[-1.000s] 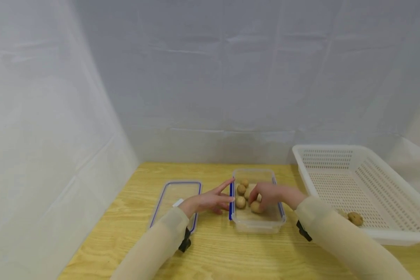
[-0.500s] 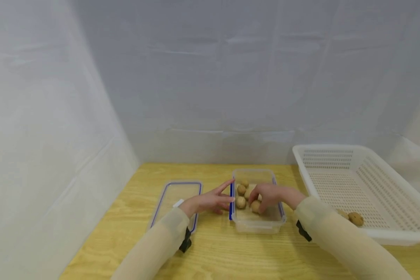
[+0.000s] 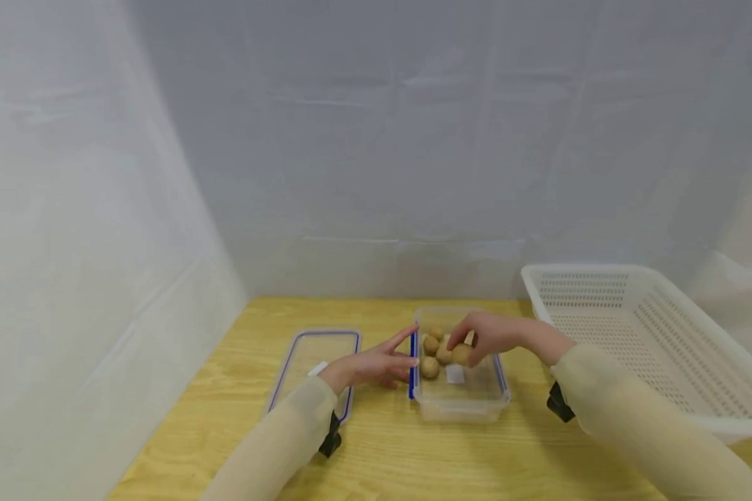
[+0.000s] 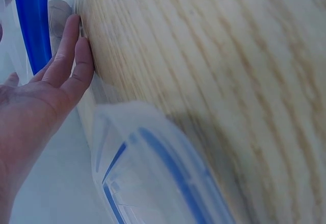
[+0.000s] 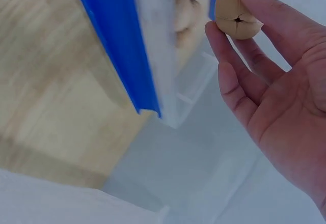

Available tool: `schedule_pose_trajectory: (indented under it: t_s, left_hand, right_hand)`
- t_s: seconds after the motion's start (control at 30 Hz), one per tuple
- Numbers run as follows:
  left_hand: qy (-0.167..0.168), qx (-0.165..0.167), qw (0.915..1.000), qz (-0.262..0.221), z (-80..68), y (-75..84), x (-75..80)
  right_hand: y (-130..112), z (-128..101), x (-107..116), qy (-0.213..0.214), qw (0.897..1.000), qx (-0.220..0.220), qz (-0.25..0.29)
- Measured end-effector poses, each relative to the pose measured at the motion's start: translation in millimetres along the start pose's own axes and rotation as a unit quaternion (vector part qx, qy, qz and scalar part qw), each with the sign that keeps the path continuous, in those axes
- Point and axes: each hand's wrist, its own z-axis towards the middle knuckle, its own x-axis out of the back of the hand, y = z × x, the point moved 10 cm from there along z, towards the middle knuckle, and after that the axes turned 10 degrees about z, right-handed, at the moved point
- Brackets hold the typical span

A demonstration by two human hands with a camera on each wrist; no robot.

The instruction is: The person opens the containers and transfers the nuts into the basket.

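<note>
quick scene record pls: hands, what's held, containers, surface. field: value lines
right hand: right hand pinches one walnut in its fingertips, above the clear container
left hand: left hand, fingers straight, pressed against the container's left wall
container contents: several other walnuts plus a small white piece
lid: blue-rimmed lid flat on the table, left of the container
basket: white slotted basket on the right
surface: wooden table

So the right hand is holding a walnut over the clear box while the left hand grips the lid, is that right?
Not quite. The left hand does not grip the lid; its straight fingers press against the side of the clear box, as the left wrist view shows. The right hand does hold a walnut over it.
</note>
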Motion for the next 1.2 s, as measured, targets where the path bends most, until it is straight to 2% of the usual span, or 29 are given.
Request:
schedule_pose_trajectory:
  t_s: [0.17, 0.33, 0.53, 0.8, 1.0, 1.2]
  left_hand:
    - [0.002, 0.004, 1.0, -0.003, 0.7, -1.1, 0.9]
    - [0.003, 0.001, 1.0, -0.003, 1.5, -1.6, 1.5]
    - [0.004, -0.001, 1.0, 0.003, 2.8, -1.5, 0.2]
    - [0.008, 0.005, 0.9999, 0.006, 3.2, 1.2, -0.8]
    - [0.008, 0.006, 0.9999, 0.004, 1.7, 2.2, -1.4]
    - [0.008, 0.006, 1.0, 0.001, 1.9, 2.4, -2.1]
  right_hand:
    - [-7.4, -14.4, 14.4, 0.0, 0.999, -0.008, 0.043]
    - [-14.0, -30.9, 31.9, 0.021, 0.999, 0.016, 0.037]
    - [-5.1, -55.1, 55.5, 0.054, 0.997, 0.029, 0.054]
    - [27.2, -92.7, 93.7, 0.127, 0.986, 0.007, 0.111]
    - [53.0, -121.0, 118.5, 0.2, 0.975, -0.031, 0.089]
    - [78.6, -144.4, 133.7, 0.247, 0.965, -0.056, 0.072]
